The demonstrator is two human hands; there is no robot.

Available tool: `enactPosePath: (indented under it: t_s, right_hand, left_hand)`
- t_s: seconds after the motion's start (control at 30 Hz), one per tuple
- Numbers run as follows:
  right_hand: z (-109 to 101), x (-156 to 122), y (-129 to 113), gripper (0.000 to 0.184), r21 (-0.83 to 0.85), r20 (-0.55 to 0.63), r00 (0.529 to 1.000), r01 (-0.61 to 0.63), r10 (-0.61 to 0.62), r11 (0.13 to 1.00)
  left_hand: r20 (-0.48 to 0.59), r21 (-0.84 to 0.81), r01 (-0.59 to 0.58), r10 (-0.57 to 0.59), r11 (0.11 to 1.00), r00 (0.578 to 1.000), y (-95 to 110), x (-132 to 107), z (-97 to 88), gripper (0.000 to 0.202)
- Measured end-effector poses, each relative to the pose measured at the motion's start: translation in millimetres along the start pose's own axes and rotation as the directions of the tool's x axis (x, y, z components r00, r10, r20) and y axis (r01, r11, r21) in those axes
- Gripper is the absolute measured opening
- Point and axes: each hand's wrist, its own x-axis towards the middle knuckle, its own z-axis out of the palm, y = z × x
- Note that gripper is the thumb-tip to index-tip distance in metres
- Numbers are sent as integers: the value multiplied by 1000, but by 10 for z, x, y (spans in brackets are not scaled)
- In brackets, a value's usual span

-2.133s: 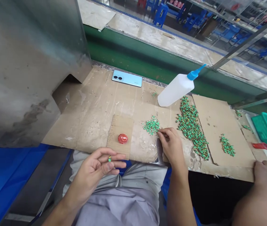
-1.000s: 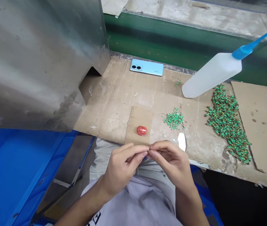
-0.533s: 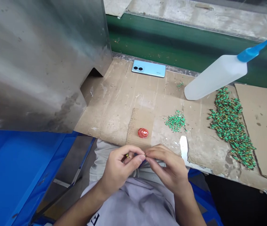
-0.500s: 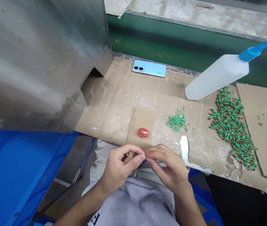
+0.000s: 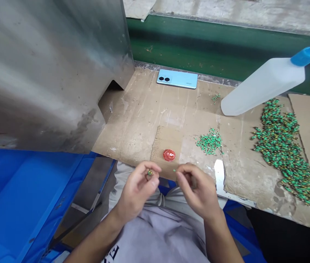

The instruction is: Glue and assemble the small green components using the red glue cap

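My left hand (image 5: pixel 137 191) is curled closed around some small green-and-gold pieces (image 5: pixel 150 172), which show between its fingers. Across a short gap, my right hand (image 5: pixel 197 190) pinches a tiny green piece (image 5: pixel 174 170) at its fingertips. Just beyond both hands, a glossy red blob (image 5: pixel 169 155) sits on a small cardboard square (image 5: pixel 168 137). To its right lies a small pile of tiny green pieces (image 5: pixel 210 141). A larger heap of green-and-gold pieces (image 5: pixel 283 149) spreads farther right. Their exact kind is too small to make out.
A white bottle with a blue nozzle (image 5: pixel 261 86) stands at the back right. A light blue phone (image 5: pixel 177 79) lies at the back edge of the cardboard-covered table (image 5: pixel 133 128). A metal housing (image 5: pixel 48 73) rises on the left, above a blue bin (image 5: pixel 29 197).
My hands were together at the fingertips and have moved apart. The tiny green piece now shows in my right fingertips. The view has shifted slightly.
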Motion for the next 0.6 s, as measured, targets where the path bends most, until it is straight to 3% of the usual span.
enactPosePath:
  t_s: [0.07,0.13,0.33,0.47,0.6]
  right_hand:
    - [15,34,46,11,-12,-71,991,-112,111,994]
    - [43,76,81,10,0,-108,979,-173,172,985]
    - [144,160,96,11,13,-144,967,-211,210,977]
    - [156,163,85,14,-12,-144,964,-228,224,974]
    - [149,166,79,13,-31,-149,965,-224,217,974]
  left_hand:
    - [3,-218,-32,34,975,999,8,8,-39,20]
    - [2,-317,-69,74,946,997,37,22,-78,16]
    - [-115,-246,-301,280,921,953,89,53,-133,15]
    - [-199,-181,-327,291,928,936,69,61,-134,16]
    - [-154,-216,-347,319,913,935,56,60,-136,10]
